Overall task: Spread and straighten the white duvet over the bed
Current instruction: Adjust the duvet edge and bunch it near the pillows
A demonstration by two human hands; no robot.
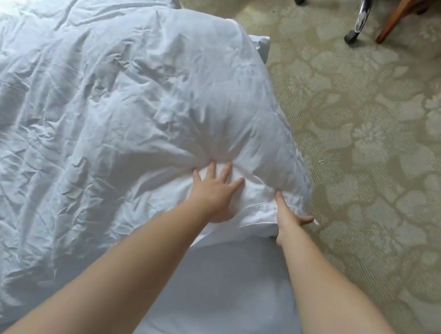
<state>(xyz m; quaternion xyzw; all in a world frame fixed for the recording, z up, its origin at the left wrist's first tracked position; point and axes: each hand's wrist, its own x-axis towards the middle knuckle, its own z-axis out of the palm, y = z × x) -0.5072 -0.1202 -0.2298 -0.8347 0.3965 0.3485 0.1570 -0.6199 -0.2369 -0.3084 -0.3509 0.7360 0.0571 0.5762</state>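
While I lean over the bed [221, 297], the big white duvet [86, 93] lies across most of it, all crinkled and full of folds. It fills the left side of what I see. One puffy corner of the duvet is bunched up near the bed's edge, and a bit of it hangs out over the floor. Under that corner, close to me, a smoother white part of the bed shows.

The floor is a green carpet [390, 142] with big pale flowers on it. It is to the right of the bed.

At the top, on the carpet, stand shiny chair legs with little black wheels [352, 37]. Beside them is a brown wooden leg [392, 21].

My left hand [216, 192] lies flat on the puffy corner, with its fingers spread and pressing down into the cloth. My right hand [290, 221] is at the edge of the same corner. Its thumb is on top and its fingers reach under, so it pinches the duvet's edge.
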